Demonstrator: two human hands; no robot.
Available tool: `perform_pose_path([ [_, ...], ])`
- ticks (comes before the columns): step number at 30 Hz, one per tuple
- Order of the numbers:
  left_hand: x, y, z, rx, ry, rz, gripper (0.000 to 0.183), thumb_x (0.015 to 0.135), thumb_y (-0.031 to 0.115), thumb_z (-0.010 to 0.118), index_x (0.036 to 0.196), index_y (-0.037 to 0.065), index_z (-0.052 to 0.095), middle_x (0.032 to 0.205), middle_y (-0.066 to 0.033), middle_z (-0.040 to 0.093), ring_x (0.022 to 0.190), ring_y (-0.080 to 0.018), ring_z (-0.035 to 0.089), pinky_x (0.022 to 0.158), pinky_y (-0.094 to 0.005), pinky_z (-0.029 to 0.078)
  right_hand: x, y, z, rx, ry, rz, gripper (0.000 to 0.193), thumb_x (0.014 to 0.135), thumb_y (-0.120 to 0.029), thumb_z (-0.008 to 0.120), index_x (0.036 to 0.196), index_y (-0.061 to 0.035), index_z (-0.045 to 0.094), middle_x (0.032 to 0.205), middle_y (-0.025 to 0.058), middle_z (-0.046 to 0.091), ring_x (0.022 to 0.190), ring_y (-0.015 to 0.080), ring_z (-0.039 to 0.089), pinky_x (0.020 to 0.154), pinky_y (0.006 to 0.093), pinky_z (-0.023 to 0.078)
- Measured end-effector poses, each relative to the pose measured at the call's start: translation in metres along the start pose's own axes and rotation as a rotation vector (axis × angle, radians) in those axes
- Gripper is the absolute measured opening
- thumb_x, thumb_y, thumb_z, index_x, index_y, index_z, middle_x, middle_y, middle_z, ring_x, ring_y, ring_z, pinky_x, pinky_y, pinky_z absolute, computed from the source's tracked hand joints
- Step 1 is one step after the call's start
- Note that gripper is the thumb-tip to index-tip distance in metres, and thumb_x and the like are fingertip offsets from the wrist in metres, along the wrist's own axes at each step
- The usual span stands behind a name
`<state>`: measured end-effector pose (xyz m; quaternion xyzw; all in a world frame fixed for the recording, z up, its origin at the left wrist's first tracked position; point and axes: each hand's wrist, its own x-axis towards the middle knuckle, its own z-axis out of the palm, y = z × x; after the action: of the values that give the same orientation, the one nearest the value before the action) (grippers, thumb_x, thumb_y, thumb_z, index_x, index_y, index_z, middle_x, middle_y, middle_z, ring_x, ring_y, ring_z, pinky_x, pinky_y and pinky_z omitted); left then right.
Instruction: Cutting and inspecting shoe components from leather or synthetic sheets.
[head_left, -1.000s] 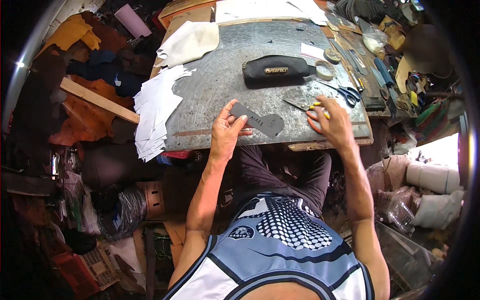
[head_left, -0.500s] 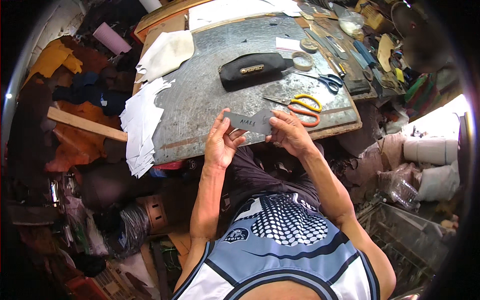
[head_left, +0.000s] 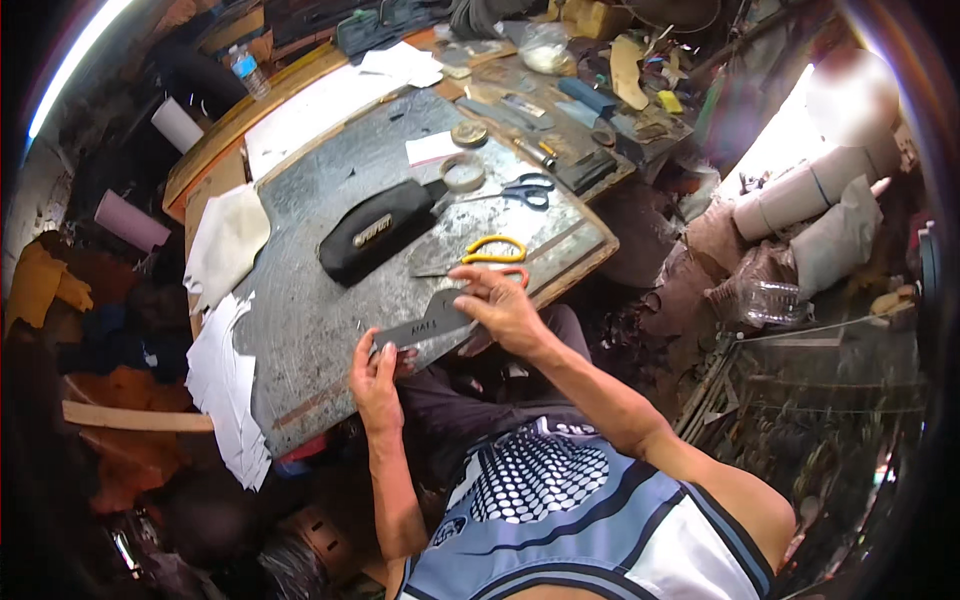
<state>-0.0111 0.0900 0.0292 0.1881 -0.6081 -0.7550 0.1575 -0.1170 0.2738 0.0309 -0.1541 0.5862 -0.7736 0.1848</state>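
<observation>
A flat dark grey template piece [head_left: 425,326] with handwriting on it is held over the near edge of the table. My left hand [head_left: 377,378] pinches its left end, thumb on top and fingers beneath. At the wider right end, my right hand [head_left: 505,312] has its thumb on the piece, with the index finger reaching past its edge. Just beyond that hand lie yellow-and-orange-handled scissors [head_left: 493,248], partly covered by my fingers. A black zippered pouch [head_left: 378,232] rests farther off on the metal tabletop [head_left: 300,330].
Dark-handled scissors [head_left: 530,191], a tape roll [head_left: 462,172] and a round tin [head_left: 468,133] lie beyond the pouch. White paper pieces [head_left: 225,390] and a cream sheet [head_left: 228,240] overlap the left edge. A wooden strip [head_left: 135,416] juts out at left. Tools crowd the far right bench.
My view has turned right, so the table appears tilted and shifted left. The grey piece is now slanted, its right end higher; my right-hand fingers have spread and shifted on it.
</observation>
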Motion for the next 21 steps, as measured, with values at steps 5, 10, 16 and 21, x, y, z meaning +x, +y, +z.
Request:
perform_pose_path([
  [5, 0.013, 0.004, 0.020, -0.206, -0.021, -0.020, 0.029, 0.092, 0.007, 0.056, 0.119, 0.003, 0.046, 0.095, -0.0133, 0.067, 0.080, -0.0181, 0.068, 0.063, -0.0230, 0.054, -0.004, -0.021, -0.013, 0.121, 0.024, 0.099, 0.034, 0.090, -0.007, 0.057, 0.121, 0.0044, 0.051, 0.097, 0.0063, 0.063, 0.080, 0.0087, 0.059, 0.072, 0.0214, 0.048],
  [10, 0.008, 0.003, 0.021, -0.190, -0.024, -0.038, 0.023, 0.091, 0.007, 0.056, 0.113, 0.004, 0.048, 0.096, -0.0128, 0.068, 0.082, -0.0189, 0.068, 0.063, -0.0244, 0.054, -0.003, -0.009, -0.010, 0.155, 0.074, 0.131, 0.029, 0.091, -0.008, 0.057, 0.117, 0.0056, 0.054, 0.098, 0.0076, 0.063, 0.078, 0.0097, 0.061, 0.074, 0.0231, 0.051],
  [16, -0.008, 0.007, 0.020, 0.065, -0.242, -0.177, 0.011, 0.091, 0.008, 0.057, 0.100, 0.003, 0.059, 0.092, -0.0104, 0.069, 0.082, -0.0143, 0.067, 0.068, -0.0232, 0.051, 0.001, -0.010, -0.007, 0.434, 0.084, 0.102, 0.025, 0.090, -0.010, 0.059, 0.112, 0.0025, 0.057, 0.096, 0.0046, 0.062, 0.073, 0.0096, 0.060, 0.071, 0.0224, 0.051],
  [21, -0.020, 0.027, 0.038, 0.402, -0.451, -0.207, 0.017, 0.089, 0.010, 0.062, 0.100, -0.002, 0.065, 0.096, -0.0080, 0.069, 0.083, -0.0108, 0.062, 0.077, -0.0241, 0.048, -0.008, 0.002, -0.017, 0.373, 0.105, 0.163, 0.026, 0.088, -0.012, 0.061, 0.112, -0.0013, 0.058, 0.088, 0.0009, 0.061, 0.066, 0.0072, 0.058, 0.063, 0.0206, 0.047],
])
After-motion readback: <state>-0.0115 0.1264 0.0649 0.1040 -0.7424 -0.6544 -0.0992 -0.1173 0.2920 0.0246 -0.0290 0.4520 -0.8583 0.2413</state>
